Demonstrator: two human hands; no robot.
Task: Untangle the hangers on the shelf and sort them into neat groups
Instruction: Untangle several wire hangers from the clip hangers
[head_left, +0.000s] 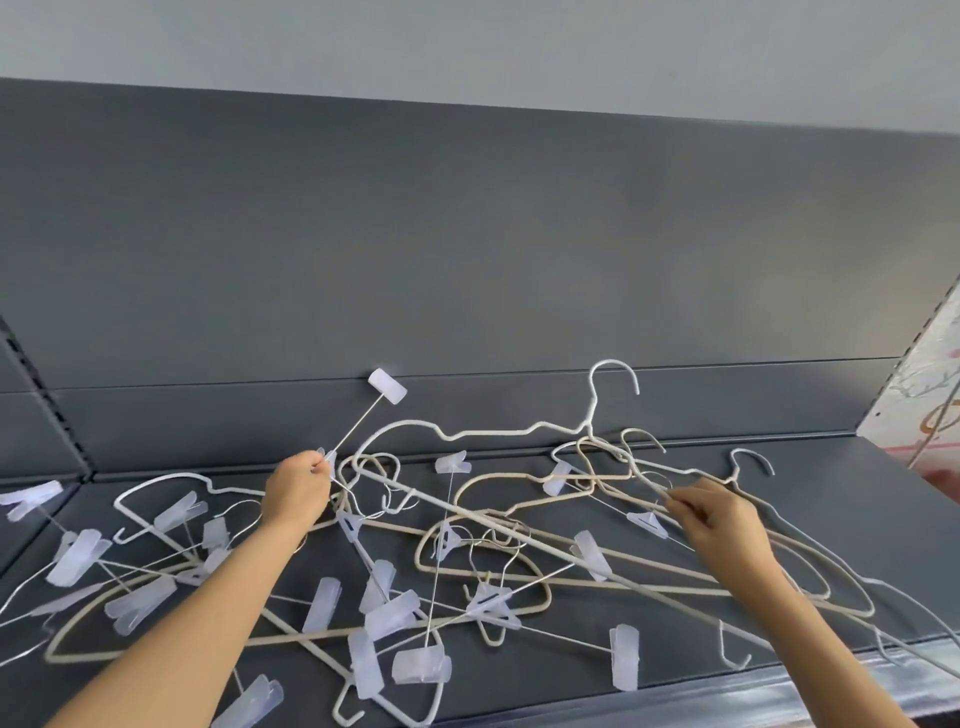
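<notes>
A tangled heap of hangers (467, 561) covers the dark grey shelf (649, 670). It mixes white wire hangers, beige coated hangers and thin metal clip hangers with translucent plastic clips. My left hand (297, 491) pinches a clip hanger (358, 426) at its centre, and its rod tilts up to a clip near the back wall. My right hand (717, 519) grips the thin wire of a hanger at the right side of the heap. A white hanger (524, 444) leans upright against the back panel between my hands.
The grey back panel (467, 249) rises right behind the heap. A slotted upright (36, 384) runs down the left side. A patterned pink and white board (924, 400) stands at the right end. The shelf's front edge (727, 696) has a clear price strip.
</notes>
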